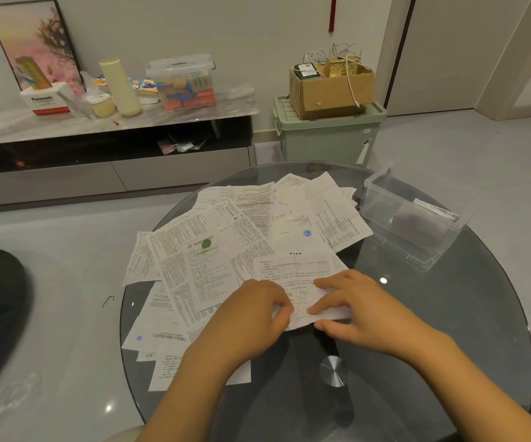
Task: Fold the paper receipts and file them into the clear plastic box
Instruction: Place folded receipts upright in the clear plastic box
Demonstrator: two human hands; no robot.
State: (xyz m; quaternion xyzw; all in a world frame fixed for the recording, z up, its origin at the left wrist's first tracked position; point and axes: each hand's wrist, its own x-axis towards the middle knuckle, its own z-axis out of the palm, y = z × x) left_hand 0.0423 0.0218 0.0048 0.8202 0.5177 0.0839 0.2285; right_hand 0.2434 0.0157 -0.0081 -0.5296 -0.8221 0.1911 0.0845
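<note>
I have both hands on one receipt (296, 275) at the near edge of the glass desk (481, 314): my left hand (251, 311) pinches its folded near edge with curled fingers, and my right hand (356, 307) presses beside it, thumb under and fingers (328, 283) on top, gripping the paper. The receipt's long axis runs left to right between my hands, and the clear plastic box (407, 218) lies ahead and right, nearer my right hand. It seems to hold a few folded slips against its far right wall, while the loose pile (225, 237) spreads ahead and left.
</note>
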